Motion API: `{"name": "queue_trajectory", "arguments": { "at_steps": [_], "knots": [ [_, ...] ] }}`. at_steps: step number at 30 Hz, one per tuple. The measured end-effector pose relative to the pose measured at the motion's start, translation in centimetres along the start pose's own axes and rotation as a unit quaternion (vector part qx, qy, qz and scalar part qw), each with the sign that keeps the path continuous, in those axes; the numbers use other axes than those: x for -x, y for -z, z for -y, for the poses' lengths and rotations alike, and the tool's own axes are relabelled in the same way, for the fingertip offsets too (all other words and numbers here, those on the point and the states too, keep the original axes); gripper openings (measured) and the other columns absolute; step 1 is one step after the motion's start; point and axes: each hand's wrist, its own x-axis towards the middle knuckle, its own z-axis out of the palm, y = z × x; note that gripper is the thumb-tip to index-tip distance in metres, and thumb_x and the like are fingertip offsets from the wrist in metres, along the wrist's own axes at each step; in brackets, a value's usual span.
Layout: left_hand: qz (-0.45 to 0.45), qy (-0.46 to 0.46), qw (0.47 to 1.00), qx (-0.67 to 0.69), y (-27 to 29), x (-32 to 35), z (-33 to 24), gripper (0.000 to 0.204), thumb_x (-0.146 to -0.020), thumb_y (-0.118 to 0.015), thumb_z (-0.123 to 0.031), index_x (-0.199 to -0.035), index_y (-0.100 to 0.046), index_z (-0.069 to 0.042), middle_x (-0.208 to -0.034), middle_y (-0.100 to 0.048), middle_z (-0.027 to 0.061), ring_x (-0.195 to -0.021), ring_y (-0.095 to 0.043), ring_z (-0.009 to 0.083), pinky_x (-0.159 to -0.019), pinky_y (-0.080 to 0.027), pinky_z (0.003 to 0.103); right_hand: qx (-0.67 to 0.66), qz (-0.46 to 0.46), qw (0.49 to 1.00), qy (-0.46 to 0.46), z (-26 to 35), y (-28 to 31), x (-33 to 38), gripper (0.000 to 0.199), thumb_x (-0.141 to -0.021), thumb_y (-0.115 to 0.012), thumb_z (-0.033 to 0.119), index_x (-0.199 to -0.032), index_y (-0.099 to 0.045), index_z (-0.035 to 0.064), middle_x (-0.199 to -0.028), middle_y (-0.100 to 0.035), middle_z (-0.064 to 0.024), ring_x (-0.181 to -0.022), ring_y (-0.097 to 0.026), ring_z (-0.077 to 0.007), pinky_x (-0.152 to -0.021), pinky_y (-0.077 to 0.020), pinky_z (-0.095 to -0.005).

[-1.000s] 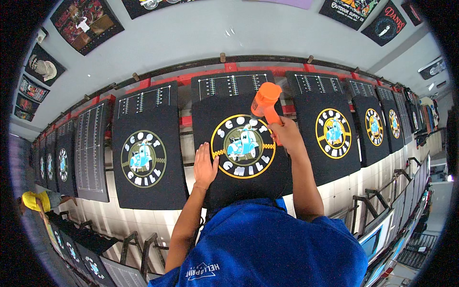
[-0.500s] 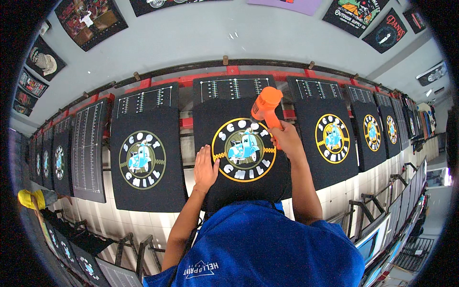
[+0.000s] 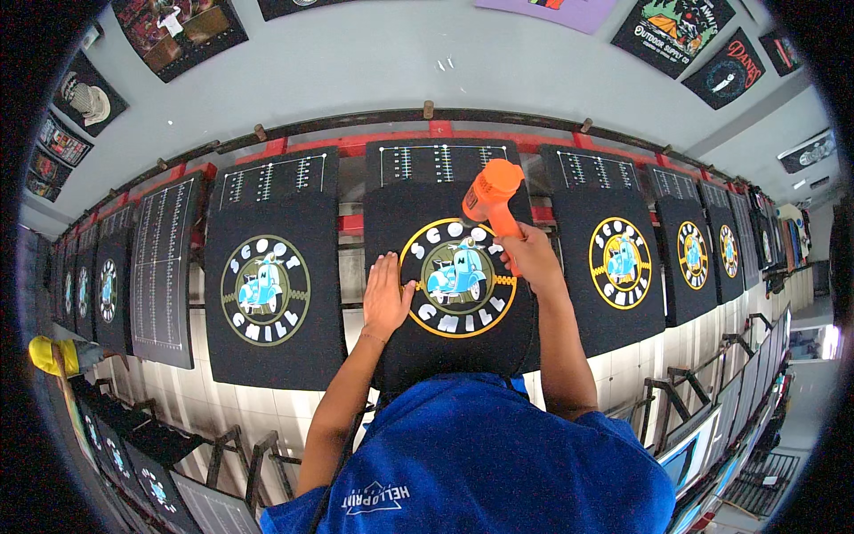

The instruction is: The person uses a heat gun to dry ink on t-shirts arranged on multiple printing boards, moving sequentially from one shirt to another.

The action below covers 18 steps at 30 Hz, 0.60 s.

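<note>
An orange hair dryer (image 3: 494,191) is gripped by its handle in my right hand (image 3: 532,256), fingers wrapped round it. Its dark nozzle end tips down over the top of a round print on the black T-shirt (image 3: 418,356) before me. That print (image 3: 458,278) shows a light-blue scooter inside a yellow-orange ring with white lettering. My left hand (image 3: 386,298) lies flat on the shirt beside the print's left edge, fingers stretched out. The shirt is spread over a dark board (image 3: 440,160) marked with white grid lines.
Boards with black shirts stand in a row to both sides; the left neighbour's print (image 3: 264,289) has an olive ring, the right one's (image 3: 620,266) yellow-orange. A red rail (image 3: 351,142) runs behind. Black metal brackets (image 3: 240,454) stand below. A yellow cap (image 3: 53,356) shows at far left.
The view has shifted slightly. The hair dryer has moved a little left over the print's top, held in my right hand. My left hand stays flat on the shirt.
</note>
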Motion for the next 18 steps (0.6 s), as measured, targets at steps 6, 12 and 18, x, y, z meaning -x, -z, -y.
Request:
{"name": "queue_trajectory", "arguments": {
  "at_steps": [6, 12, 18],
  "knots": [
    [-0.003, 0.005, 1.0, -0.01, -0.4, 0.4, 0.3, 0.062, -0.091, -0.054, -0.03, -0.139, -0.033, 0.005, -0.14, -0.041, 0.023, -0.134, -0.034, 0.0361, -0.114, -0.024, 0.044, -0.018, -0.005, 1.0, -0.011, 0.3, -0.6, 0.1, 0.024, -0.083, -0.06, 0.015, -0.097, -0.061, -0.0044, -0.065, -0.058, -0.0033, -0.051, -0.053, -0.0091, -0.046, -0.0408, -0.0245],
    [-0.008, 0.005, 1.0, 0.002, -0.4, 0.6, 0.5, 0.062, -0.092, -0.054, -0.03, -0.139, -0.034, 0.005, -0.14, -0.041, 0.0238, -0.134, -0.035, 0.037, -0.114, -0.025, 0.045, -0.013, 0.009, 1.0, -0.015, 0.9, -1.0, 0.2, 0.024, -0.081, -0.059, 0.014, -0.097, -0.061, -0.0041, -0.063, -0.056, -0.0021, -0.053, -0.052, -0.0086, -0.048, -0.0409, -0.0251],
    [-0.034, 0.056, 0.983, 0.169, 0.5, 0.3, 0.8, 0.06, -0.092, -0.054, -0.024, -0.139, -0.032, 0.006, -0.14, -0.041, 0.0256, -0.132, -0.037, 0.0389, -0.112, -0.026, 0.043, -0.004, 0.028, 0.999, 0.029, 0.1, -1.5, -0.4, 0.022, -0.081, -0.06, 0.015, -0.093, -0.061, -0.0029, -0.064, -0.056, -0.0019, -0.054, -0.052, -0.0092, -0.049, -0.0415, -0.0255]
  ]
}}
